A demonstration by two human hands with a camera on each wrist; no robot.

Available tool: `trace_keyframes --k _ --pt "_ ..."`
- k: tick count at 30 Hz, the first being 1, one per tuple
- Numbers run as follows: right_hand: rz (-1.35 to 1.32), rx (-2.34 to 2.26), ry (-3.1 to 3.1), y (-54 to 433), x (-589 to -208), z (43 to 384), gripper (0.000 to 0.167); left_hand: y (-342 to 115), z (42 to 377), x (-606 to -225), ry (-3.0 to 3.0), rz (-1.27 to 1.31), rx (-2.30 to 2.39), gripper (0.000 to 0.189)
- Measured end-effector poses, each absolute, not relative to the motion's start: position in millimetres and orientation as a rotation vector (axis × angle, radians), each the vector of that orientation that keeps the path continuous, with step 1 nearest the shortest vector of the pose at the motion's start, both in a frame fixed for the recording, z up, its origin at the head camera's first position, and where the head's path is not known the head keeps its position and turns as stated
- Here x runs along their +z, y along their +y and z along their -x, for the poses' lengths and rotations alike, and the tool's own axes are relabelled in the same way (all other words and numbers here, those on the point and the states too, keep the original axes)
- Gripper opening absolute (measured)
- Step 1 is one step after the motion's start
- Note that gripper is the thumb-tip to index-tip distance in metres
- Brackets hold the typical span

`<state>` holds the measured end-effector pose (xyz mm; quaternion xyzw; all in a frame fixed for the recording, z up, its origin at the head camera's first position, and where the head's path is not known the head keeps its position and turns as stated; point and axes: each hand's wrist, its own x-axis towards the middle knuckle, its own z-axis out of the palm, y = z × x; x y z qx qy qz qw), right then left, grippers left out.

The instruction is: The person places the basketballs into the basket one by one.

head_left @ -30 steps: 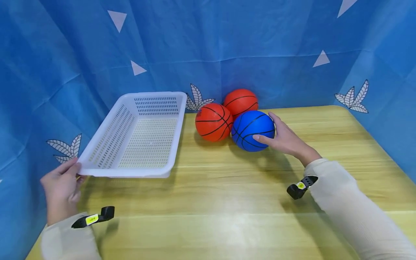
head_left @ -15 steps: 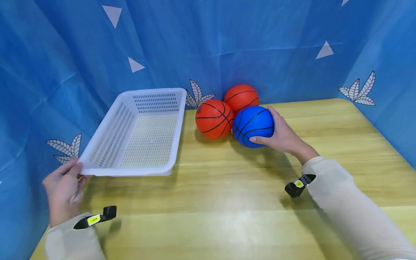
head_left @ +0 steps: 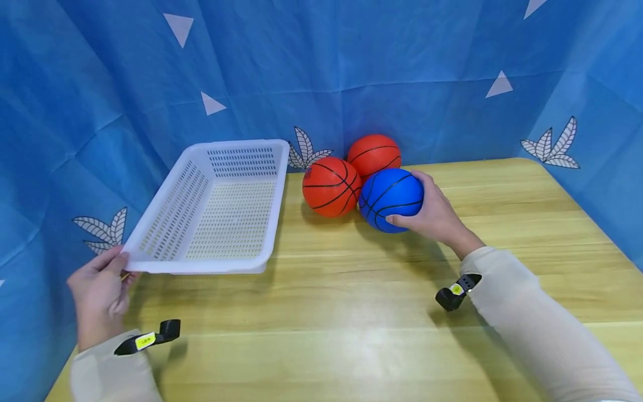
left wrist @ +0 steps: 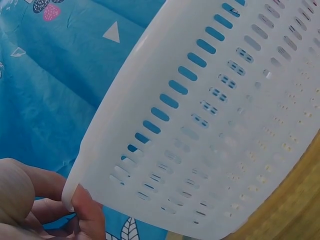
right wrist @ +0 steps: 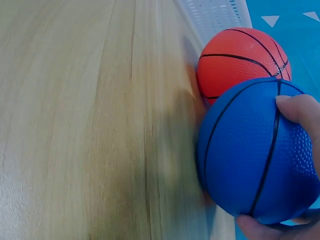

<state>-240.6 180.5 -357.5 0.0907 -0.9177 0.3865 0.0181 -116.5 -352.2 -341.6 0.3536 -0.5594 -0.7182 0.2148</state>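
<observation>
From my head camera, I have the corner of the white basket [head_left: 201,266] in my left hand [head_left: 102,290], its fingers curled and pinching the rim at the near left corner. My right hand [head_left: 439,215] is well to the right of the basket, its fingers curved round the blue ball [head_left: 390,199], thumb across the near side of it. Between that ball and the basket sits a red ball [head_left: 330,188], just beside the basket's right wall and apart from it. A second red ball [head_left: 374,154] is farther right of the basket, behind the other two. The worktop [head_left: 326,312] runs under everything, and a blue cloth [head_left: 281,56] with white triangles rises behind the basket. Both my sleeves [head_left: 532,318] are pale, and I wear a small black camera [head_left: 452,298] at each wrist.

From my left wrist, the basket's slotted wall fills most of the view; my fingers clamp its corner at lower left, and blue cloth shows through some slots.

From my right wrist, my fingertips press the blue ball on two sides. A red ball lies between it and the basket, whose pierced wall shows beyond. Whether the blue ball touches the worktop, I cannot tell.
</observation>
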Motion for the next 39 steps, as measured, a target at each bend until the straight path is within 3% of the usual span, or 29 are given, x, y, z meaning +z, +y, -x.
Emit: trace_keyframes --k 23,39 --pt "-0.182 1.427 -2.748 162 -370 240 0.115 -352 116 -343 -1.544 -0.985 -1.998 0.032" --pt "-0.178 1.415 -2.651 162 -367 234 0.102 -351 117 -341 -1.576 -0.984 -1.972 0.037"
